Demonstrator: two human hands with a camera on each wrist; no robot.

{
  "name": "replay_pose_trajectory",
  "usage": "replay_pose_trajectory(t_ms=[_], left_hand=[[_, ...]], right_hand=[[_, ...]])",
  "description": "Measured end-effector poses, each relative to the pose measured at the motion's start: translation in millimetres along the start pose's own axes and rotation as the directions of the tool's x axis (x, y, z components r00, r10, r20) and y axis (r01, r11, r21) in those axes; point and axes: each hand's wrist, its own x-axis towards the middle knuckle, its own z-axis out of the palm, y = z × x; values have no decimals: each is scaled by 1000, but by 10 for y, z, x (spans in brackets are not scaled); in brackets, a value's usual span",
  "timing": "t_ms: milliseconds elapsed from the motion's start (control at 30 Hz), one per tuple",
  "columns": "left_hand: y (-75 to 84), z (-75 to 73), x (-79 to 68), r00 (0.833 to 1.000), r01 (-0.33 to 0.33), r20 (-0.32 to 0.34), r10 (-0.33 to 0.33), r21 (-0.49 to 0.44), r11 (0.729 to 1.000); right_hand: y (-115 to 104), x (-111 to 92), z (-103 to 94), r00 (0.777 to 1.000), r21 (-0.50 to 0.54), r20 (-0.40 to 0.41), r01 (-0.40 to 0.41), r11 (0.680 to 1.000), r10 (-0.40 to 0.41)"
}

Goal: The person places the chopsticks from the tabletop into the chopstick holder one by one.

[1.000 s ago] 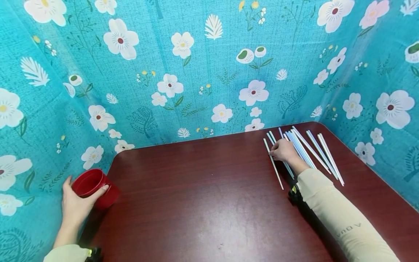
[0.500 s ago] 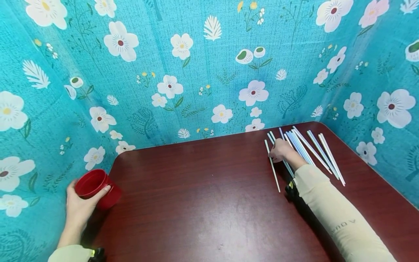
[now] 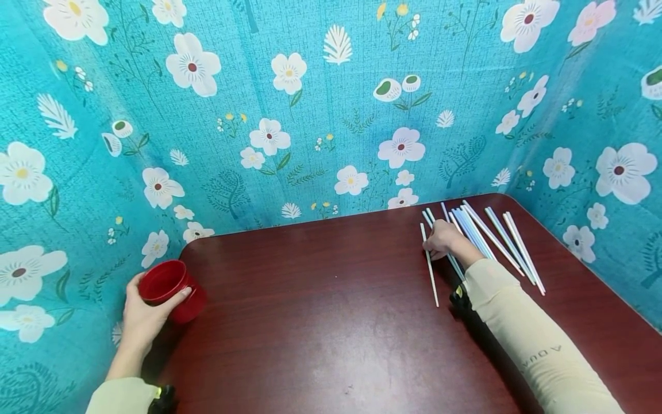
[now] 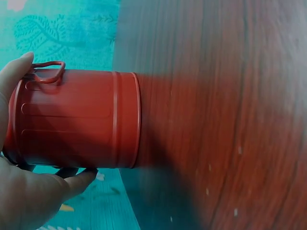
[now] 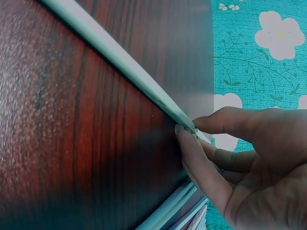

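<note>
Gripping the red bucket (image 4: 79, 120), my left hand (image 3: 143, 316) curls round it (thumb (image 4: 14, 74) by the handle (image 4: 61, 71)), and there's my right hand (image 3: 446, 238) pinching one pale stick (image 5: 120, 58)!

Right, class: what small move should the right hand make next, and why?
Probably lift the pale straw off the table: the right hand's thumb and finger already pinch it, its visible length lies clear of the other straws, and the left hand holds the red bucket, mouth upward.
</note>
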Motion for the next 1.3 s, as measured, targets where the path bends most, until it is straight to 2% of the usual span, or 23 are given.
replay_pose_trajectory(t_ms=[233, 533, 767, 967, 1300], left_hand=[[136, 146, -49, 998, -43, 48, 43, -8, 999], [250, 328, -79, 992, -84, 89, 87, -36, 996], [351, 469, -85, 984, -136, 107, 140, -41, 990], [395, 561, -79, 981, -154, 116, 157, -36, 987], [443, 750, -75, 968, -207, 132, 215, -75, 976]], right_hand=[[20, -15, 25, 1000, 21, 0, 5, 1000, -5], [7, -6, 67, 998, -76, -57, 0, 997, -4], [40, -92, -11, 999, 86, 23, 30, 996, -32], [91, -114, -22, 997, 253, 63, 23, 967, -40], [177, -100, -26, 996, 342, 75, 22, 939, -51]])
